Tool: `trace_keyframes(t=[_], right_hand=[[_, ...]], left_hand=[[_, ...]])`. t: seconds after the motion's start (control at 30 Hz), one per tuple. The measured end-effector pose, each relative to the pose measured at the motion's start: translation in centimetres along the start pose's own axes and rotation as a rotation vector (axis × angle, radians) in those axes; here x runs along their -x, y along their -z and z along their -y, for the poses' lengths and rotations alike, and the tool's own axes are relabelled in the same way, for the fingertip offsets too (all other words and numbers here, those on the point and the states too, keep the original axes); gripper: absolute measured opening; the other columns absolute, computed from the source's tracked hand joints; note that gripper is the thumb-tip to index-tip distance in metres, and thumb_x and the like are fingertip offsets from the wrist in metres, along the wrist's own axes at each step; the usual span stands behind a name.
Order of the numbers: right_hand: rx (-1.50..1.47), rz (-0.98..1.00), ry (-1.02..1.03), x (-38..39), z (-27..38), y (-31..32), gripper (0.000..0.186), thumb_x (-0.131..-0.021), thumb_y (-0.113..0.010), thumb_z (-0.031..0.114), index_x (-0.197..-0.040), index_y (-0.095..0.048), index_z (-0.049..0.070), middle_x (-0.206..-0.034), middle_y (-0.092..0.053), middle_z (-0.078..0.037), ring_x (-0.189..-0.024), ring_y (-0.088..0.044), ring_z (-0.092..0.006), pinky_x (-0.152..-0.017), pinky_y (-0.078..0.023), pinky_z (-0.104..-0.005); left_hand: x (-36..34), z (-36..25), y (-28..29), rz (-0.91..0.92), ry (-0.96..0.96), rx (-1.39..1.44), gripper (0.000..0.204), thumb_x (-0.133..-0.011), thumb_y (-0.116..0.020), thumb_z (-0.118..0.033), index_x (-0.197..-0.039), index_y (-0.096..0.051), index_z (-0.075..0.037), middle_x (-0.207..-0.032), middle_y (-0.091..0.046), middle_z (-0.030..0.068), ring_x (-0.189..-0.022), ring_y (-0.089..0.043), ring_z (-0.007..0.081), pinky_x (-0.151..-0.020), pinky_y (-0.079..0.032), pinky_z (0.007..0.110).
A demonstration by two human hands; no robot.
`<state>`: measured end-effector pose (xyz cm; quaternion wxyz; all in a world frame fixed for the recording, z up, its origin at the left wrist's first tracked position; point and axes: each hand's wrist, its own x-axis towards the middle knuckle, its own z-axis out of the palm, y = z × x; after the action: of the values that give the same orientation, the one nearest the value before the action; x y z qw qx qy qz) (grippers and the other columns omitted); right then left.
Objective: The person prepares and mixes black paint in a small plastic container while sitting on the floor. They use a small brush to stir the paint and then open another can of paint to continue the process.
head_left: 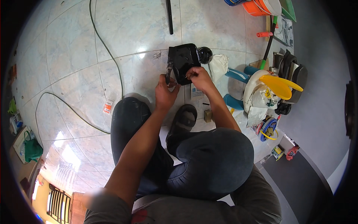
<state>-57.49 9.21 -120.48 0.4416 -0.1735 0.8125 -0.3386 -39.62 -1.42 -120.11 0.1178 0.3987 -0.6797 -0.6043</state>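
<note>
In the head view, a black tray (189, 56), glossy inside, lies on the pale tiled floor (74, 41) ahead of the person's knees. The left hand (166, 92) is closed on a slim dark brush (169, 72) at the tray's left edge. The right hand (199, 78), apart from the left, has its fingers bent at the tray's lower right; whether they grip anything, I cannot tell. A round black container (205, 55) sits just beside the tray's upper right. Blue printing marks a white sheet (196, 92) below the tray, its lines too small to read. A small packet (107, 106) on the left bears an orange-and-white label, and a small tub (277, 153) at lower right has a yellowish printed one, both illegible here.
</note>
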Motion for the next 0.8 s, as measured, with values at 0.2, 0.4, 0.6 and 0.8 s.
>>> trace_keyframes(t=[0.2, 0.4, 0.6, 0.8], right_hand=[[-0.313, 0.026, -0.201, 0.9, 2.0, 0.9, 0.01, -0.091, -0.07, -0.001, -0.097, -0.078, -0.001, -0.086, -0.074, -0.005, -0.074, -0.063, -0.0116, -0.067, -0.05, -0.0281], [-0.548, 0.007, -0.186, 1.5, 3.1, 3.5, 0.011, -0.098, -0.069, -0.001, -0.107, -0.075, 0.002, -0.086, -0.069, -0.001, -0.063, -0.049, -0.0053, -0.053, -0.036, -0.0228], [-0.649, -0.216, 0.003, 2.4, 4.5, 7.5, 0.013, -0.097, -0.068, -0.002, -0.108, -0.075, 0.001, -0.086, -0.069, -0.001, -0.063, -0.049, -0.0043, -0.053, -0.033, -0.0219], [-0.163, -0.59, 0.214, -1.3, 0.9, 8.1, 0.007, -0.097, -0.071, 0.001, -0.101, -0.076, 0.001, -0.084, -0.072, -0.004, -0.064, -0.058, -0.0094, -0.058, -0.044, -0.028]], left_hand=[[0.1, -0.6, 0.3, 0.018, 0.011, 0.014, 0.054, -0.079, -0.094, -0.005, -0.116, -0.055, -0.002, -0.105, -0.072, 0.0134, -0.095, -0.079, 0.0279, -0.08, -0.065, 0.041], [0.0, -0.5, 0.3, 0.04, 0.013, -0.003, 0.054, -0.078, -0.093, -0.008, -0.113, -0.052, -0.003, -0.107, -0.072, 0.0122, -0.093, -0.078, 0.0271, -0.082, -0.062, 0.042], [0.1, -0.5, 0.6, 0.023, 0.005, -0.033, 0.055, -0.078, -0.096, -0.009, -0.116, -0.056, -0.004, -0.105, -0.073, 0.0121, -0.092, -0.079, 0.0263, -0.082, -0.062, 0.042], [0.1, -0.8, 0.1, 0.023, -0.026, -0.04, 0.054, -0.079, -0.095, -0.01, -0.116, -0.056, -0.004, -0.105, -0.072, 0.0118, -0.092, -0.079, 0.0262, -0.08, -0.061, 0.042]])
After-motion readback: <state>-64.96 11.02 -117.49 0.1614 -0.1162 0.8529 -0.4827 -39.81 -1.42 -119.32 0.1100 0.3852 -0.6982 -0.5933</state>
